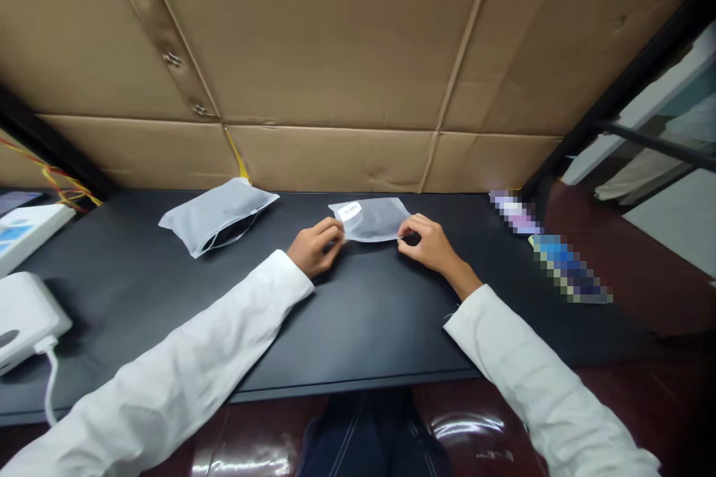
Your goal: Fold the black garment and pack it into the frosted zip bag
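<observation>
A small frosted plastic bag with a white barcode label near its upper left corner lies towards the back of the black table. My left hand pinches its near left corner. At the near right corner, my right hand grips the edge between thumb and forefinger, the other fingers curled. Something darker shows faintly through the bag, too dim to name. To the left rests a larger frosted plastic bag, its mouth gaping towards me; neither hand touches it.
Cardboard covers the wall behind the black table. A white device with a plugged-in cable and a white box stand at the left. Two pixelated flat objects, one purplish and one blue, lie near the right edge.
</observation>
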A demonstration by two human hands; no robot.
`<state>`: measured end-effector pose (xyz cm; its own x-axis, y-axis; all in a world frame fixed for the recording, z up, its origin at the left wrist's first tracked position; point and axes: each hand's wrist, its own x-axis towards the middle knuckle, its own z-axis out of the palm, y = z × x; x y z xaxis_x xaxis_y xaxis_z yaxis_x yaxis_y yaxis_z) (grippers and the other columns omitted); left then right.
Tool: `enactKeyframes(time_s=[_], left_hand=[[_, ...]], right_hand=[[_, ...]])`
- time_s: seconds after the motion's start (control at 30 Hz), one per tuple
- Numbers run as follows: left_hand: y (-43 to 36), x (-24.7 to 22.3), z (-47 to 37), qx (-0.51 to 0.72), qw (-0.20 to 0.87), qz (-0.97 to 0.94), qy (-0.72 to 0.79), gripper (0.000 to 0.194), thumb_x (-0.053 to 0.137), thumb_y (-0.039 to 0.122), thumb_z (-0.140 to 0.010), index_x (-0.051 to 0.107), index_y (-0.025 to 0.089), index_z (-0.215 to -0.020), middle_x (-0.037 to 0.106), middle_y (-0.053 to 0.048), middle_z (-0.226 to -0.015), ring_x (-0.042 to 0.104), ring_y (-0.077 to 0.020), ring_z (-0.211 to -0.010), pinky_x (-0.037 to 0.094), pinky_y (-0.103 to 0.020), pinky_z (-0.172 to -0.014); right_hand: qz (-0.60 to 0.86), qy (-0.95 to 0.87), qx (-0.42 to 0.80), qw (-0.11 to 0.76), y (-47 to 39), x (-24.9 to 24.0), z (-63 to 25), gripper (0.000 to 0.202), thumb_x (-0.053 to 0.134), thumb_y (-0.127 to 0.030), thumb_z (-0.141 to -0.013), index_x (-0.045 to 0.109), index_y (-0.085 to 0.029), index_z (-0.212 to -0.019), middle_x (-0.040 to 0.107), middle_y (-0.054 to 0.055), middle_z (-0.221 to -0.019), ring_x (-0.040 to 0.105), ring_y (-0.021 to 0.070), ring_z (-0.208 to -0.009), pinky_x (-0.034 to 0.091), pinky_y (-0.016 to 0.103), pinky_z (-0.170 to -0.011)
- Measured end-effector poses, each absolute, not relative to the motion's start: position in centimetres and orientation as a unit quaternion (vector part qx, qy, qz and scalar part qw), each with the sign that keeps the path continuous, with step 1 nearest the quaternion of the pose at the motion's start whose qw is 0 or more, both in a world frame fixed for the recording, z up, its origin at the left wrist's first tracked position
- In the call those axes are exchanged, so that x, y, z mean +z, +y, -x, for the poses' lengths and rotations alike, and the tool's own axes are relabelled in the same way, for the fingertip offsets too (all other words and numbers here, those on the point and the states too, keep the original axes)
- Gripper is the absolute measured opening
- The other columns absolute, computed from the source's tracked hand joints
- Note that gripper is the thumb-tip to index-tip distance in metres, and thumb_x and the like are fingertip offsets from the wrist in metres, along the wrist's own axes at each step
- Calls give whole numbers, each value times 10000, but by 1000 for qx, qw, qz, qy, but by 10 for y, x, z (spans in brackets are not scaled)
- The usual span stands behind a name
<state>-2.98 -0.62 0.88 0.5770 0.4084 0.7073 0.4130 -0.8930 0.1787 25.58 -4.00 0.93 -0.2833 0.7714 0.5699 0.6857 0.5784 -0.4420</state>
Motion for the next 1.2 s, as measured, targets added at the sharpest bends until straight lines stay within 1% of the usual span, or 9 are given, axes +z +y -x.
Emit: enactKeyframes(time_s=[0.1, 0.2, 0.3, 0.47, 0.63, 0.8, 0.93, 1.1, 1.2], left_hand=[[-9, 6, 28, -332, 21, 914, -231, 65, 529, 231, -913, 552, 187, -871, 629, -61, -998, 613, -130, -770, 474, -225, -659], [-12, 4, 26, -285, 52, 925, -246, 82, 529, 261, -920, 549, 186, -892, 622, -52, -990, 592, -128, -724, 452, -232, -632], [-13, 5, 23, -264, 98, 926, -253, 115, 467, 222, -948, 551, 185, -879, 617, -46, -941, 568, -131, -695, 407, -237, -586], [-11, 9, 22, -276, 123, 921, -247, 201, 411, 164, -962, 555, 183, -822, 590, -41, -877, 514, -117, -647, 353, -235, -555], [-5, 13, 26, -306, 137, 912, -236, 203, 420, 138, -952, 549, 181, -800, 586, -41, -855, 511, -124, -669, 362, -238, -568], [3, 16, 33, -336, 122, 903, -239, 195, 423, 143, -954, 551, 183, -812, 595, -46, -861, 544, -130, -710, 392, -233, -598], [8, 16, 38, -349, 101, 897, -251, 212, 427, 201, -972, 551, 186, -801, 591, -51, -866, 560, -130, -712, 414, -233, -612], [6, 13, 39, -332, 48, 908, -251, 225, 408, 265, -984, 540, 183, -821, 588, -70, -912, 585, -146, -760, 471, -246, -664], [3, 12, 38, -321, 24, 912, -253, 209, 488, 369, -955, 551, 181, -890, 595, -82, -971, 598, -157, -785, 497, -260, -693]], right_hand=[[448, -815, 68, 363, -39, 6, -255, 116, 623, -109, -743, 610, -220, -773, 641, 10, -792, 588, 180, -790, 483, 307, -747], [455, -815, 70, 353, -39, 4, -253, 123, 607, -95, -743, 600, -216, -766, 619, 7, -794, 577, 165, -755, 477, 296, -731], [461, -812, 63, 352, -39, 4, -251, 134, 591, -83, -736, 592, -214, -766, 606, 7, -791, 565, 159, -734, 469, 289, -710], [455, -805, 48, 377, -39, 7, -249, 153, 587, -78, -730, 599, -221, -785, 607, 11, -776, 569, 179, -762, 469, 303, -722], [445, -795, 39, 410, -38, 14, -254, 201, 590, -86, -746, 628, -228, -884, 618, 13, -801, 577, 192, -796, 485, 326, -766], [464, -774, 6, 430, -35, 20, -270, 170, 598, -97, -730, 639, -225, -834, 627, 7, -770, 569, 198, -782, 476, 333, -751], [485, -751, 1, 448, -32, 18, -283, 139, 612, -131, -723, 664, -226, -811, 647, 3, -759, 579, 196, -772, 480, 335, -740], [504, -726, 86, 461, -31, 7, -284, 134, 610, -165, -729, 674, -202, -841, 621, 10, -783, 587, 151, -668, 516, 300, -650], [502, -719, 124, 464, -32, 3, -281, 169, 626, -186, -735, 661, -192, -900, 604, 13, -812, 593, 140, -664, 541, 294, -645]])
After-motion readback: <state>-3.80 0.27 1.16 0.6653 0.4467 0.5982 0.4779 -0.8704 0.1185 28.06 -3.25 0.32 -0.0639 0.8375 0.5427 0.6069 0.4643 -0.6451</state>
